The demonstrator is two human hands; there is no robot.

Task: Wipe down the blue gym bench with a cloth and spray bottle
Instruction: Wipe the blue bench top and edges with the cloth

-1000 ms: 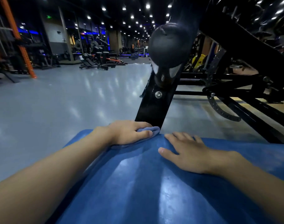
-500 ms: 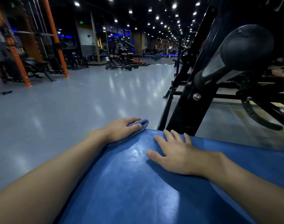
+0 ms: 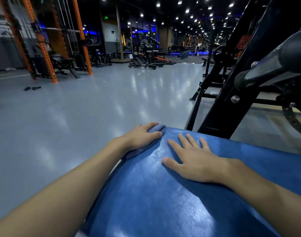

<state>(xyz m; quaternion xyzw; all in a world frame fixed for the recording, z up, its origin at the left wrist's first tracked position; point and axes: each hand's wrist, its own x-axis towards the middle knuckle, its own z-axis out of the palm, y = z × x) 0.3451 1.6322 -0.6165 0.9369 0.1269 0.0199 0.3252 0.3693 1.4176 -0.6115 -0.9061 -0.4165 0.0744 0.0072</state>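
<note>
You are leaning over the blue gym bench (image 3: 163, 199), its glossy padded top filling the near part of the view, and both your forearms are reaching across it toward its far edge. Your right hand (image 3: 194, 161) is lying flat on the pad with the fingers spread wide and holding nothing, bracing you just short of that far edge. Your left hand (image 3: 143, 136) is sitting at the bench's far left corner, curled down over the cloth (image 3: 155, 129), which is bunched into a blue-grey roll and pressed against the pad, with a strip of it trailing back along the bench's left edge under your wrist. The spray bottle is not showing anywhere, so you cannot count on it being within reach.

The likely step is wiping the corner and far edge. The risk here is the cloth: it is riding right on the rim, so a push outward could be sending it off the bench and onto the grey floor (image 3: 77, 117) beyond. Bunched up as it is, it is also covering little surface, so patches may be getting missed. The pad looks slick, and your bracing palm could be sliding if you are loading weight onto it.

Just past the bench's far right side, the black machine frame (image 3: 220, 106) is rising steeply, with a round black padded roller (image 3: 274, 65) jutting above it; a wide sweep could be knocking your knuckles into it
</note>
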